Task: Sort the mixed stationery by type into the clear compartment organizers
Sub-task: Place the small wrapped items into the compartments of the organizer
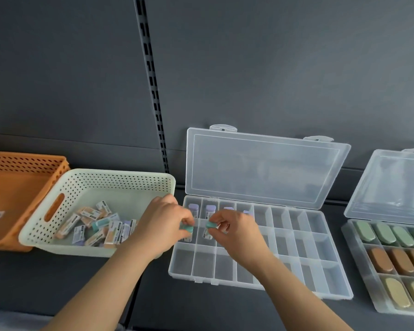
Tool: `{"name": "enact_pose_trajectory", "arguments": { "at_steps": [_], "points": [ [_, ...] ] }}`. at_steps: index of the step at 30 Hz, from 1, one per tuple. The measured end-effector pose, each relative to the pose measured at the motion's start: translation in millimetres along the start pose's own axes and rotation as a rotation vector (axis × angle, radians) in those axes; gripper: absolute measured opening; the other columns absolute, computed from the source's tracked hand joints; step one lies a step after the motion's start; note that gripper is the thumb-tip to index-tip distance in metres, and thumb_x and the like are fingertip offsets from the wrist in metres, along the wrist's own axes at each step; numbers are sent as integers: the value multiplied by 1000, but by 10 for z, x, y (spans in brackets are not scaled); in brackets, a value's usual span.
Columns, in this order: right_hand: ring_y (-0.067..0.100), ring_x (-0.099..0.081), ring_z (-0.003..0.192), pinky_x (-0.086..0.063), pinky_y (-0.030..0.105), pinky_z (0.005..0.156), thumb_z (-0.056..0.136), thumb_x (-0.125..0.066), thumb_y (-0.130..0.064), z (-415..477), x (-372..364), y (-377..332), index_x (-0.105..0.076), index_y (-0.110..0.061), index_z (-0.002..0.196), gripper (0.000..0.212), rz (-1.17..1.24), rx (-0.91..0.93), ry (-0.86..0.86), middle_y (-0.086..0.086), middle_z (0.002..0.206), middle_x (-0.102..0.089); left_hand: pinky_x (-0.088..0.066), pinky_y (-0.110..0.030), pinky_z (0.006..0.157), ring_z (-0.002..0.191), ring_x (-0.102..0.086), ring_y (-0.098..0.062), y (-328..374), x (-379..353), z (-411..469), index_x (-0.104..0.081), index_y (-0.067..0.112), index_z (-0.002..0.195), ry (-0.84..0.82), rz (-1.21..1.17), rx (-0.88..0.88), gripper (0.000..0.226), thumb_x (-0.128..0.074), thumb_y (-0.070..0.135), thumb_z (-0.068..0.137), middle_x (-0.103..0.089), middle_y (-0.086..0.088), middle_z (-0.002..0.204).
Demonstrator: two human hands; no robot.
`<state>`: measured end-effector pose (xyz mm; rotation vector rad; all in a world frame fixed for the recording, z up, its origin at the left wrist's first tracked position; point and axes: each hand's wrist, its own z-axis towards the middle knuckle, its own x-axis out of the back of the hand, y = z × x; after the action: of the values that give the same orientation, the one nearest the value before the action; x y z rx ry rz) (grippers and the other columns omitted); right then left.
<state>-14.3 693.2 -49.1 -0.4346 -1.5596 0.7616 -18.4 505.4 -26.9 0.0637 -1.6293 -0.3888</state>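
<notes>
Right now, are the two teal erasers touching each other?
Apart. Head view: left hand's teal eraser and right hand's teal eraser show clear organizer between them.

— Where are the erasers?
— Sleeved ones lie jumbled in the pale green basket (98, 185). Lilac erasers (193, 208) stand in the back-row cells of the open clear organizer (330, 249); two teal erasers (210, 225) (one per hand) are over its middle row.

organizers (261, 235): 2 | baskets (101, 211): 2 | hands (163, 223): 2 | teal erasers (210, 225) held: 2
</notes>
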Motion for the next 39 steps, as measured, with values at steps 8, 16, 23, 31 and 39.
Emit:
{"name": "enact_pose_trajectory", "arguments": {
  "at_steps": [8,16,23,31,39],
  "points": [
    [2,-49,72,-34,11,59,86,-61,-30,13,-126,12,-68,-23,98,15,-183,48,-30,-11,93,-68,-35,-25,79,93,-44,-12,-65,-50,17,-70,41,101,-1,5,-56,27,-74,48,74,-48,13,93],
    [1,-49,75,-39,14,66,86,-62,-32,10,-101,3,-66,-24,103,20,-205,72,-40,-12,99,-68,-35,-26,87,101,-44,-13,-56,-31,-2,-67,42,107,-18,17,-76,30,-70,48,77,-47,12,97],
    [7,-57,90,-48,23,79,84,-66,-31,-6,-24,-30,-66,-23,107,24,-165,67,-11,-12,101,-65,-36,-26,92,107,-43,-9,-93,68,-71,-66,37,112,-23,-120,-79,35,-70,47,79,-50,16,102],
    [8,-62,83,-53,28,76,86,-64,-22,176,-1,-540,-70,-22,99,14,-83,173,39,-10,95,-67,-36,-20,86,105,-52,-7,-516,425,-305,-70,25,111,177,-150,-8,24,-64,30,88,-65,13,107],
    [17,-66,86,-54,27,84,87,-65,-17,682,-636,-1238,-70,-5,99,18,59,202,-196,5,96,-72,-42,-20,90,108,-57,-4,-1671,719,-557,-61,25,122,118,-119,285,32,-62,26,91,-61,12,122]
  ]
}}
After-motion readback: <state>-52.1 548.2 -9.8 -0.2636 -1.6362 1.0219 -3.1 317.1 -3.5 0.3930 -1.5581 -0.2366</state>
